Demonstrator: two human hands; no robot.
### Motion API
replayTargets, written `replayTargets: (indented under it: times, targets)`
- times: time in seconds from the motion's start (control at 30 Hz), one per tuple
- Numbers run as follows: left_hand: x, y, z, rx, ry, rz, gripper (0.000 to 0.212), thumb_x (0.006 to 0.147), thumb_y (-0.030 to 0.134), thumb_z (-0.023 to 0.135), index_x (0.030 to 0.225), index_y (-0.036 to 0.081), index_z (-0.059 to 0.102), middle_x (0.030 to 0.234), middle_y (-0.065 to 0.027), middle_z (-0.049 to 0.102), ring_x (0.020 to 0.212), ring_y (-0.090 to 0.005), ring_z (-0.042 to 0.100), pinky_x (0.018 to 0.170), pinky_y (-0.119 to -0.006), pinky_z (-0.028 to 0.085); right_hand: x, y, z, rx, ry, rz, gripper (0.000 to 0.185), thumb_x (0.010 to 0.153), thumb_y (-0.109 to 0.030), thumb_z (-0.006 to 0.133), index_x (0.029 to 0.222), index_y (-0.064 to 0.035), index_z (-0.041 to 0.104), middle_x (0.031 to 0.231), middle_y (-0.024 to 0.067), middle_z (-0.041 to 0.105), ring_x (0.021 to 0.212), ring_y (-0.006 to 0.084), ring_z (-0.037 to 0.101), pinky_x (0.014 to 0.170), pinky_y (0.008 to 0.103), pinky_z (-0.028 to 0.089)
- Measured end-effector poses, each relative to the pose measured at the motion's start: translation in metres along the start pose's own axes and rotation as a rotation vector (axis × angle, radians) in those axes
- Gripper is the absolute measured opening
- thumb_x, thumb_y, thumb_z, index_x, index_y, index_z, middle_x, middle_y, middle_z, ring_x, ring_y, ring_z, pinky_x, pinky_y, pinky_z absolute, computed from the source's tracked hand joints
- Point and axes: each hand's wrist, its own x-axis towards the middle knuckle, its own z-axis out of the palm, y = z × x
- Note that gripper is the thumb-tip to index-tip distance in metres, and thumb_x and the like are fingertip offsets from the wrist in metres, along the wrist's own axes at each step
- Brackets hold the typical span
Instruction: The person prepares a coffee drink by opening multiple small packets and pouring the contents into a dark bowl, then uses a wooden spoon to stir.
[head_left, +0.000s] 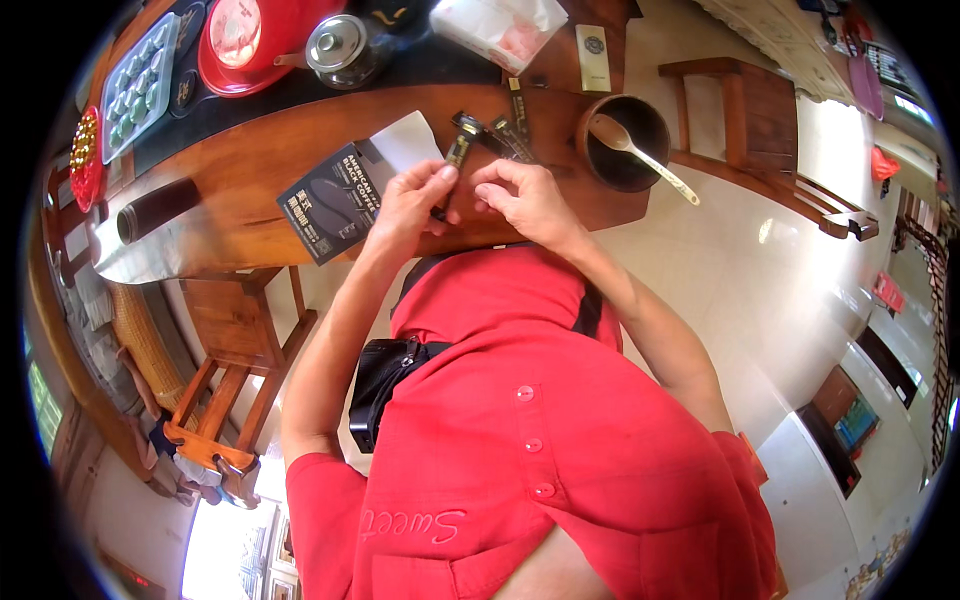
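Note:
My left hand (411, 196) grips a slim black coffee stick sachet (458, 153) between thumb and fingers, its far end pointing away from me. Close to its right is my right hand (529, 196), with the thumb and forefinger curled together; whether anything is pinched there cannot be made out. Several more black stick sachets (519, 109) lie on the wooden table just beyond my hands. Left of my left hand lies a black cardboard coffee box (328, 201), with a white flap or sheet (407, 142) at its far end.
A dark bowl (628, 171) with a long-handled spoon (649, 162) across it stands at the table's right. Farther back are a glass teapot (335, 52), a tissue pack (501, 28) and a tray of small cups (139, 90). A dark cylinder (159, 208) lies left. Wooden chairs (225, 319) flank the table.

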Motion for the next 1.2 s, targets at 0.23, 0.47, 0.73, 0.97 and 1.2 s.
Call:
replayTargets:
  times: [0.23,0.47,0.73,0.97,1.2]
  targets:
    - [-0.002,0.005,-0.012,-0.054,-0.041,0.043,0.024,0.093,0.016,0.047,0.113,0.007,0.056,0.083,-0.0006,0.058,0.059,-0.0061,0.051,0.047,-0.017,0.038,0.003,0.056,-0.029,-1.061,0.248,-0.164,0.013,0.077,-0.003,0.052,0.088,0.0021,0.049,0.090,0.0220,0.045,0.073,0.0403,0.056,0.064,0.0469,0.048]
    - [0.000,-0.002,-0.009,-0.207,-0.005,0.006,0.021,0.088,0.009,0.054,0.107,0.002,0.055,0.080,-0.0029,0.060,0.060,-0.0075,0.053,0.047,-0.018,0.040,0.007,0.060,-0.018,-1.038,0.184,-0.214,0.021,0.076,-0.004,0.056,0.092,0.0013,0.045,0.091,0.0209,0.045,0.076,0.0406,0.055,0.065,0.0459,0.048]
    - [0.002,0.000,-0.012,-0.335,-0.079,0.014,0.034,0.078,0.001,0.065,0.110,0.003,0.053,0.074,-0.0014,0.056,0.054,-0.0046,0.043,0.045,-0.017,0.032,0.000,0.072,-0.042,-1.164,0.213,-0.383,0.017,0.075,-0.008,0.060,0.086,-0.0048,0.048,0.085,0.0141,0.048,0.075,0.0328,0.055,0.061,0.0422,0.048]
    - [-0.004,0.013,-0.001,-0.441,-0.131,0.111,0.026,0.075,-0.003,0.066,0.097,0.003,0.053,0.072,-0.0010,0.054,0.054,-0.0042,0.039,0.046,-0.017,0.029,-0.004,0.078,-0.044,-0.968,0.165,-0.140,0.014,0.076,-0.005,0.056,0.086,-0.0014,0.047,0.082,0.0174,0.052,0.075,0.0362,0.054,0.064,0.0460,0.045]
    - [-0.002,0.008,0.001,-0.580,-0.194,0.103,0.013,0.078,-0.001,0.063,0.089,0.003,0.056,0.069,0.0001,0.049,0.057,-0.0065,0.041,0.048,-0.020,0.032,-0.032,0.052,-0.046,-0.794,0.248,-0.222,0.014,0.080,-0.006,0.052,0.089,0.0011,0.043,0.081,0.0193,0.055,0.075,0.0339,0.056,0.066,0.0423,0.046]
